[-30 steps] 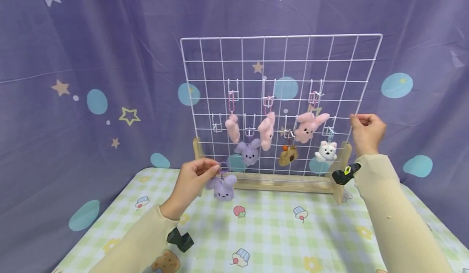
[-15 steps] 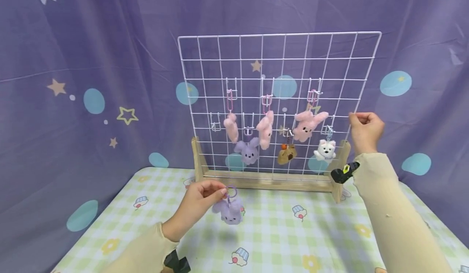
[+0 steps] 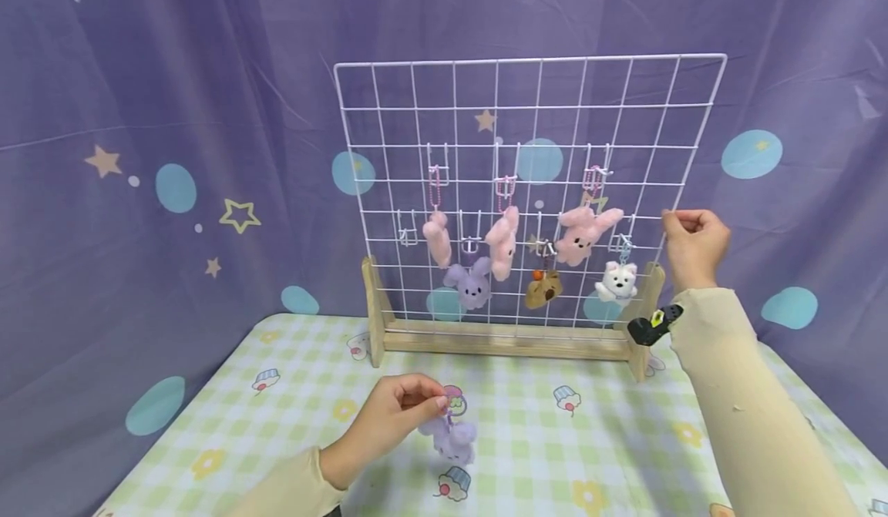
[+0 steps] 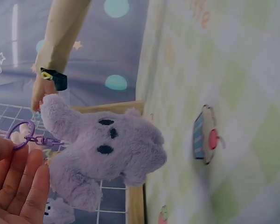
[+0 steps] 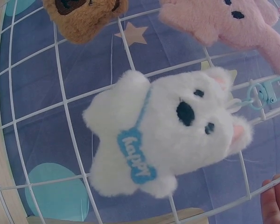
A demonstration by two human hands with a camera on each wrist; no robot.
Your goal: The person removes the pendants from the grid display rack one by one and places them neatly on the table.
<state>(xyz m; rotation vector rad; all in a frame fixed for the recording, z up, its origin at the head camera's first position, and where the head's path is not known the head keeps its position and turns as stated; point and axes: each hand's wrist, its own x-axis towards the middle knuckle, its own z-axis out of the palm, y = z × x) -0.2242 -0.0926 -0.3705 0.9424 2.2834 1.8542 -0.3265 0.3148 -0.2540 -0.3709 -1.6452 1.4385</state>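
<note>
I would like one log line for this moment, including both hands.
left hand: pinches ring of purple plush, above table | right hand: grips right edge of wire grid | six plushes hanging | leftmost hook bare

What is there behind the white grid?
Behind the grid: a purple curtain with stars and blue spots. The hanging toys cover parts of it; what they hide cannot be seen.

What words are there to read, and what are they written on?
"happy": on the blue tag of the white plush toy.
"ife": pinkish letters on the checked tablecloth, blurry; maybe "life", but the first letter is unclear.
</note>
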